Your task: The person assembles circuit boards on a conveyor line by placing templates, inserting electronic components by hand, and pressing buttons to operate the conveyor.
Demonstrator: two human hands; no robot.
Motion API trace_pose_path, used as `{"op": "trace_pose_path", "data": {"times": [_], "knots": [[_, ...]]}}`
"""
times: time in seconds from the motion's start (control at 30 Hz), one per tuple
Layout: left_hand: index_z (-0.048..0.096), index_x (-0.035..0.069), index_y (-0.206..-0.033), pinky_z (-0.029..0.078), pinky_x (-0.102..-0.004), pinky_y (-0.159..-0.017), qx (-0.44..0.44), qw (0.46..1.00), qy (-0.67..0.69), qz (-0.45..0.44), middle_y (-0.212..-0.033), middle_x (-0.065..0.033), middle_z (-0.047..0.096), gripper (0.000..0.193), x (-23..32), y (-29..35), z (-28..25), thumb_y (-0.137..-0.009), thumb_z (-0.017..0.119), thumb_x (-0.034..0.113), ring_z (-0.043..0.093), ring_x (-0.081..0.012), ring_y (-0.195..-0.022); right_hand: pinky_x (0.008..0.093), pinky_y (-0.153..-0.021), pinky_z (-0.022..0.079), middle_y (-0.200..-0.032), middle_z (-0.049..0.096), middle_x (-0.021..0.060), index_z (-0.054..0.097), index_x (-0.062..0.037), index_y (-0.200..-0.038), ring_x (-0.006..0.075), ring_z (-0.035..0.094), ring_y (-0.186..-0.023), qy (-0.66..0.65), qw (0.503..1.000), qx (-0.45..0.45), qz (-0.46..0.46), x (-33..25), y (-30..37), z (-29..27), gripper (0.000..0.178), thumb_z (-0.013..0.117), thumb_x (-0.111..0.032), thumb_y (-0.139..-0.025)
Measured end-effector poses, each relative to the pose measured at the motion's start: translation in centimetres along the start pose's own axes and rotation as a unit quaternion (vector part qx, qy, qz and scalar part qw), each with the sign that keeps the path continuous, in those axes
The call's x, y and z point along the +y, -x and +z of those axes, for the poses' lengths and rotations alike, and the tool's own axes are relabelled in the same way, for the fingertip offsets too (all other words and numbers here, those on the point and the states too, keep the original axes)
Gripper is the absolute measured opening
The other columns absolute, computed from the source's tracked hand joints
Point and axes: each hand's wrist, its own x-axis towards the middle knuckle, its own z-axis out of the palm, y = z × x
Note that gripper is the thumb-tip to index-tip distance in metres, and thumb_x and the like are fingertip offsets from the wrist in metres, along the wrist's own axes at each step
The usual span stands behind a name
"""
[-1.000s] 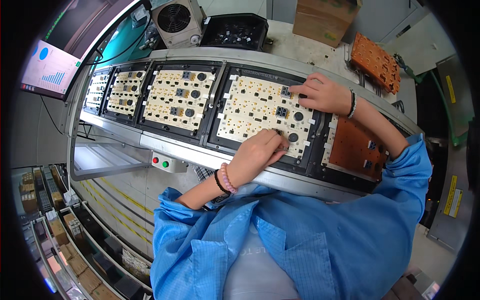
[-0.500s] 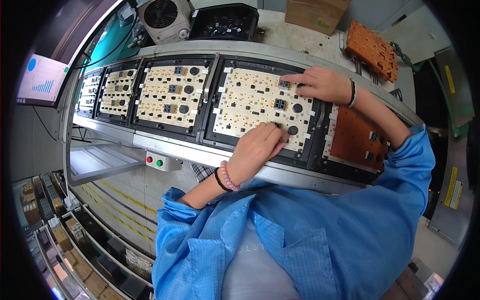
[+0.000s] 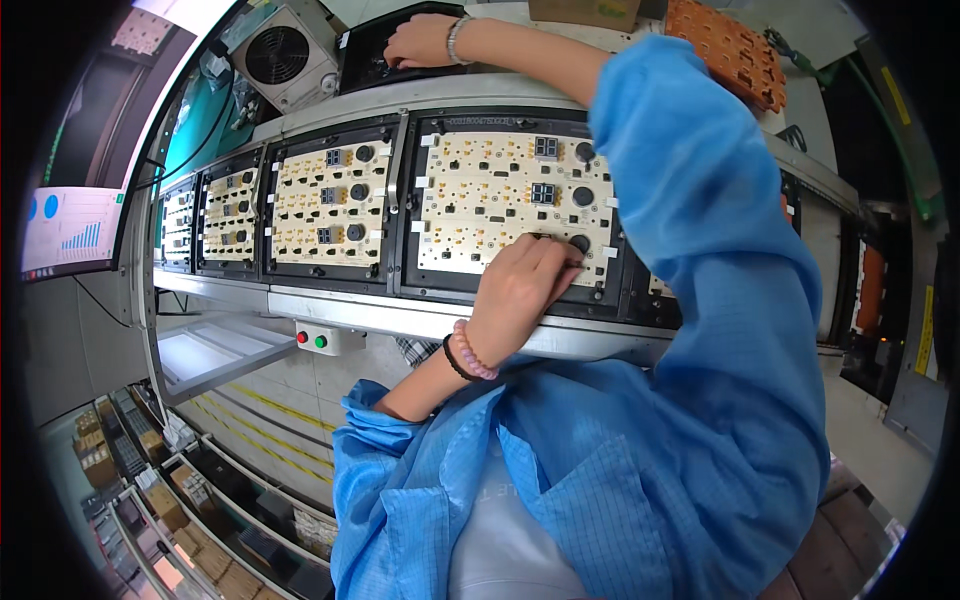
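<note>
Lying at upper centre of the frame in a black carrier: a cream circuit board [image 3: 500,215], patterned with small gold pads, two dark square displays and round black knobs. Resting on its lower right edge, the left hand [image 3: 520,290], fingers curled down onto the board near a black knob [image 3: 579,242], gripping nothing visible. Reaching to the top of the frame, the right hand [image 3: 420,42], fingers bent into a black tray [image 3: 365,60]; grip impossible to tell.
</note>
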Motion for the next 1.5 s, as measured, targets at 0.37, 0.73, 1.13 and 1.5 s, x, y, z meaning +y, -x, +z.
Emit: {"op": "trace_pose_path", "data": {"times": [0.37,0.73,1.13,1.5], "knots": [[0.063,0.007,-0.098,0.051,-0.0343,-0.067,-0.006,0.996,-0.091,-0.018,-0.087,-0.0060,0.059,0.019,0.5,0.2,0.7,-0.082,0.073,0.011,0.059,-0.0238,-0.082,0.0465,-0.077,0.053,-0.090,0.070,0.0144,0.073,-0.0110,-0.089,0.0324,0.067,-0.090,-0.107,0.981,-0.083,0.137,1.2,-1.3,2.9,0.015,0.067,-0.024,-0.083],[0.063,0.008,-0.098,0.052,-0.0336,-0.065,-0.013,0.994,-0.106,-0.003,-0.088,-0.0044,0.060,0.019,0.8,-0.1,1.0,-0.083,0.073,0.014,0.059,-0.0219,-0.082,0.0455,-0.076,0.053,-0.086,0.068,0.0163,0.077,-0.0103,-0.085,0.0353,0.065,-0.089,-0.087,0.973,0.127,0.169,-0.2,1.6,-1.6,0.019,0.064,-0.024,-0.086],[0.061,0.007,-0.097,0.052,-0.0317,-0.069,-0.030,0.987,-0.155,0.009,-0.090,-0.0047,0.060,0.019,1.1,-0.2,1.3,-0.083,0.071,0.014,0.060,-0.0215,-0.085,0.0249,-0.075,0.053,-0.099,0.073,0.0049,0.059,-0.0054,-0.111,0.0096,0.067,-0.082,-0.439,0.878,0.056,0.181,-11.1,21.2,-16.0,0.013,0.056,-0.014,-0.100],[0.059,0.008,-0.097,0.051,-0.0316,-0.069,-0.064,0.979,-0.193,-0.009,-0.090,-0.0053,0.057,0.017,1.9,-0.6,0.8,-0.084,0.066,0.014,0.059,-0.0208,-0.085,0.0288,-0.083,0.051,-0.104,0.072,0.0082,0.053,-0.0038,-0.106,0.0163,0.067,-0.090,-0.444,0.864,-0.020,0.236,-13.7,27.9,-15.3,0.010,0.057,-0.010,-0.100]]}}
